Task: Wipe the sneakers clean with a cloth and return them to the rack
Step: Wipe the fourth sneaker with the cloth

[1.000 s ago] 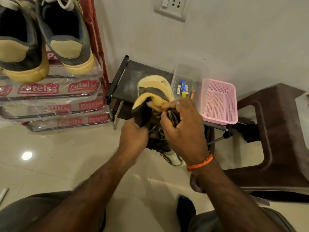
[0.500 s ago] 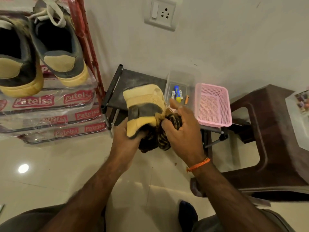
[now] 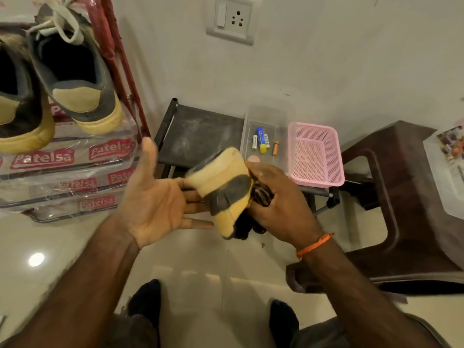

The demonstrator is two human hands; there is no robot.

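Two hands met over one yellow-and-grey sneaker (image 3: 226, 189), which hung above the tiled floor (image 3: 75, 247) near the middle of the view, at about three o'clock from the red shoe rack (image 3: 120, 54) and in front of the small black stand (image 3: 200, 129). The left hand (image 3: 155, 204) lay released, palm up and thumb raised, its straight fingers running under the shoe, probably as a cradle so the shoe could be turned to a fresh face. The right hand (image 3: 278, 204) was clenched from the three o'clock side around a dark striped cloth (image 3: 261, 197) and pressed it against the shoe's side, a hold that suited rubbing. Two matching sneakers (image 3: 75, 79) sat heel-out on the rack's top shelf at ten o'clock, so I judged those either done or waiting; which, I could not tell. Much was hard to read: the held sneaker was blurred, its opening and laces hidden, and whether the right hand's fingers also gripped the shoe itself was not clear. Most of the cloth was buried between palm and shoe. The left of the two racked sneakers was cut off by the frame edge, and the lower shelves showed only crinkled plastic wrap printed "Patelsa". At one o'clock a clear plastic tray (image 3: 266, 116) held small batteries (image 3: 261, 143), beside a pink mesh basket (image 3: 316, 156); a brown plastic stool (image 3: 401, 197) at three o'clock was partly cropped.
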